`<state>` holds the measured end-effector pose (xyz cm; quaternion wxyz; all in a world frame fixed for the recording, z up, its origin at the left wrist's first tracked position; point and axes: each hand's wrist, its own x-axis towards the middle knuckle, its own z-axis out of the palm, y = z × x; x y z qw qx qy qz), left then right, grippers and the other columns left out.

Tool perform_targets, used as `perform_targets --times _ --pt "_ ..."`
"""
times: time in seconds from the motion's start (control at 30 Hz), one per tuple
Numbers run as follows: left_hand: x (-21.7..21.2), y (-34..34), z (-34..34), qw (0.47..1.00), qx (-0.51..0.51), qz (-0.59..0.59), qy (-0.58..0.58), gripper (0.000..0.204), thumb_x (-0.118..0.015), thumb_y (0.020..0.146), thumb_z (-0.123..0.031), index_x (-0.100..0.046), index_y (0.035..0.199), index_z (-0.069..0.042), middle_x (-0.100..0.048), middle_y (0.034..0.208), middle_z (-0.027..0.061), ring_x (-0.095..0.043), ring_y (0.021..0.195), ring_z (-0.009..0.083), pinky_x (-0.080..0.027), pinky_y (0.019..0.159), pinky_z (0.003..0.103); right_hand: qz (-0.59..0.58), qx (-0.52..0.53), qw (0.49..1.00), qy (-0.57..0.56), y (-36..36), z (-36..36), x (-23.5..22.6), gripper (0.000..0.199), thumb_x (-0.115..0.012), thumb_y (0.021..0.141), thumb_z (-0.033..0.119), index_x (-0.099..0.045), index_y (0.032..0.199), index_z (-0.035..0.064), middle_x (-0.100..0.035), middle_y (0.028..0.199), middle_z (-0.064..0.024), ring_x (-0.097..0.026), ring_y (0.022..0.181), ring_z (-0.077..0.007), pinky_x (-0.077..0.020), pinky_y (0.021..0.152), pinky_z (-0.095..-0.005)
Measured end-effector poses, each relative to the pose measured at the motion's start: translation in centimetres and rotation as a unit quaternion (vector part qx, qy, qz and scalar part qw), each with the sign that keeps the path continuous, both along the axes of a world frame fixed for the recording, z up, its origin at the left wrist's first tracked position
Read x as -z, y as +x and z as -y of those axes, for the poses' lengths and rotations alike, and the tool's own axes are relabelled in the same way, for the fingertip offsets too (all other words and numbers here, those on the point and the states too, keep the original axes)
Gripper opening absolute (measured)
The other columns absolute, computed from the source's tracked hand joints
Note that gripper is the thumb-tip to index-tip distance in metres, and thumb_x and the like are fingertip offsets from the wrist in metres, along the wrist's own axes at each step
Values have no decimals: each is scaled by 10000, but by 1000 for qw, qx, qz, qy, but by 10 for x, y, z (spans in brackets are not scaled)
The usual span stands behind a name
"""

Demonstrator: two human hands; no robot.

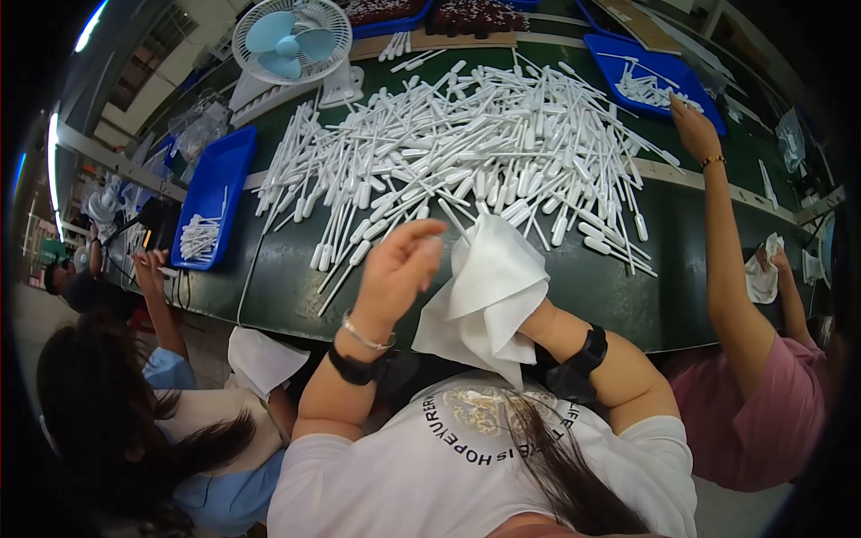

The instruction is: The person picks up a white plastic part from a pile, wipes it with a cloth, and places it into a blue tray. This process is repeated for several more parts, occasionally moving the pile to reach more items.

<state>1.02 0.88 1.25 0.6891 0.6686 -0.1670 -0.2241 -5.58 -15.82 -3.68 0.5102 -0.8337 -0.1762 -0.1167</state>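
Note:
A large heap of white plastic droppers [457, 134] with bulb ends lies on the dark green table in front of me. My left hand [404, 264] is raised over the near edge of the heap, its fingers loosely bent and apart, with nothing visible in them. Just to its right, a white textured cloth [493, 287] hangs in folds over my right hand [540, 325], hiding the fingers. The cloth is held up in that hand. One dropper [456, 221] slants out at the cloth's top left; I cannot tell whether it is gripped.
Blue trays holding droppers stand at the left [208, 202] and far right [659, 90]. A fan [291, 43] sits at the back left. Co-workers sit on both sides; one's hand [696, 130] reaches to the right tray, and another hand [151, 269] is near the left tray.

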Motion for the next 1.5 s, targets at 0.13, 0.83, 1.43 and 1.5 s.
perform_targets --times 0.13,0.83,1.43,1.5 --pt "5 -5 18 997 -7 -50 -52 113 -519 832 -108 -566 858 -9 -513 612 -6 -406 486 25 -300 437 155 -92 -50 984 142 5 -12 8 367 -515 822 156 -438 1166 55 -480 1119 -81 -456 1036 -183 -357 888 -299" --pt "12 17 6 947 -161 -51 -275 130 -509 854 -156 -527 817 -33 -486 579 1 -415 436 62 -341 408 177 -90 -33 982 163 8 -2 16 184 -520 812 135 -517 971 43 -526 859 -44 -503 786 -149 -429 689 -262" --pt "13 6 17 955 -154 39 -249 115 -476 870 -150 -476 821 -46 -469 587 0 -411 429 47 -339 388 167 -19 -64 979 193 2 -2 28 408 -560 792 144 -437 1167 40 -497 1023 -44 -477 936 -154 -404 798 -288" --pt "19 -6 22 959 -148 35 -237 115 -474 871 -151 -477 824 -47 -470 590 1 -412 430 47 -342 390 168 -104 -79 953 272 0 -5 29 404 -564 794 148 -439 1161 35 -497 1051 -52 -477 955 -147 -399 822 -283"
